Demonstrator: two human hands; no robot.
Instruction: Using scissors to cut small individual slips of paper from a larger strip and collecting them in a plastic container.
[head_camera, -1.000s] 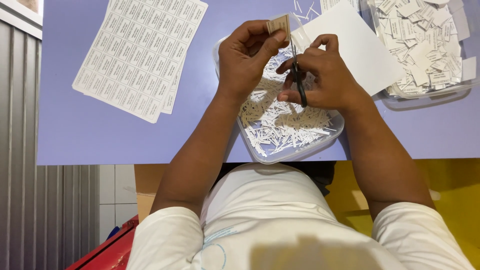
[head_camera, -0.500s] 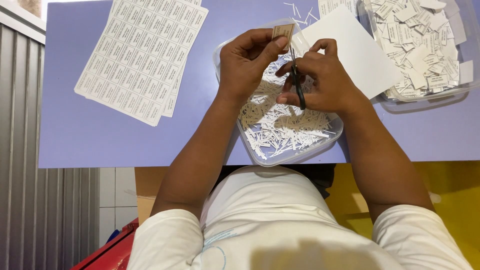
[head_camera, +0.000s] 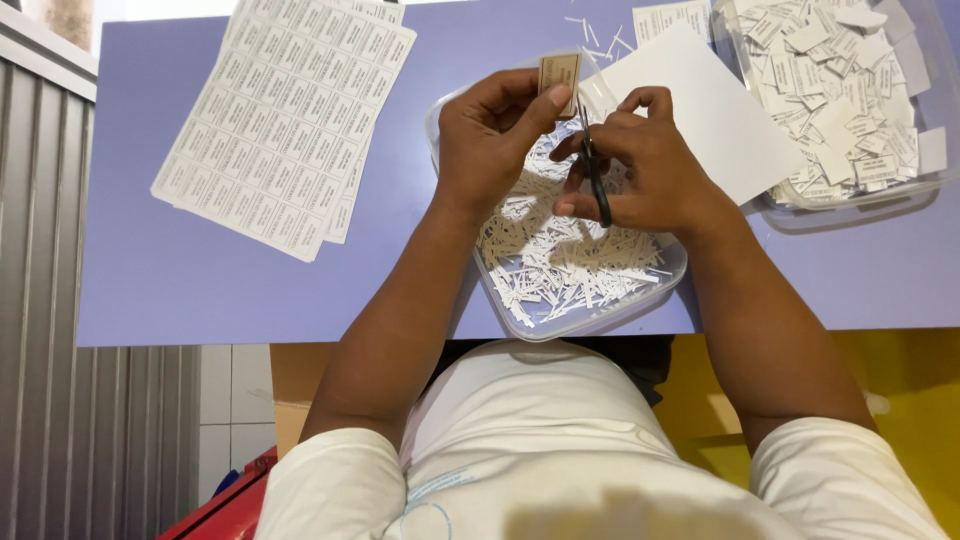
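Left hand (head_camera: 490, 140) raised over the clear tray of paper trimmings (head_camera: 575, 265), thumb and fingertips pinched shut on a small tan label (head_camera: 559, 72), held upright with its long axis pointing away from the body. Right hand (head_camera: 640, 165) just beside it, fingers closed through the handles of black scissors (head_camera: 592, 165), blades pointing up toward the lower right corner of the label. Cannot tell how far apart the blades stand, since the tips are partly hidden against the label edge.

Label lying above and a little left of the scissor tips, almost touching them; left hand clearly the nearer one, as already gripping the label. Long axis of the scissors nearly parallel to the long side of the label, so any cut seems to run along that right edge, with scraps falling into the tray below.

On the lilac worktop (head_camera: 180, 260): a stack of printed label sheets (head_camera: 285, 115) well to the left, a plain white sheet (head_camera: 715, 110) under and behind the right hand, and a second clear tub of cut labels (head_camera: 840, 90) at far right. Some thin loose strips (head_camera: 600, 40) near the far edge.
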